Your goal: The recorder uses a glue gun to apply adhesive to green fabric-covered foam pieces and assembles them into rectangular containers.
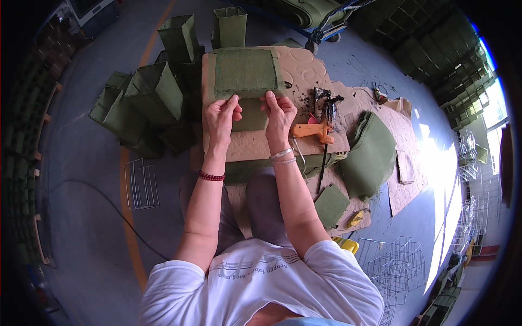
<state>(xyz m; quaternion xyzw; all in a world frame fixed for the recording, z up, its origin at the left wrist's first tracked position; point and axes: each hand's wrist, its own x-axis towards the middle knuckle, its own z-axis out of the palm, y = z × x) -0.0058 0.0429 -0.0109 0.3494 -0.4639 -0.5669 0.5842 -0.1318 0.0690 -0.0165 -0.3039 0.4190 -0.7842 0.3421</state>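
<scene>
On the cardboard-topped work surface (244,146) in front of me lies a green fabric panel (244,70) with a darker square outline. Its near edge is pinched at the left by my left hand (220,117), and at the right by my right hand (280,113). Both hands have thumb and fingers pressed together on the fabric. Another green fabric piece (251,115) shows below that edge, between the hands. To the right of my right hand rests an orange glue gun (312,130), its nozzle end dark with residue.
Several open green fabric boxes (155,92) stand on the left. A stack of green fabric sheets (372,157) lies at right on cardboard (402,179). Wire frames stand on the floor at left (142,185) and lower right (397,266). A wheeled blue cart (321,35) is behind.
</scene>
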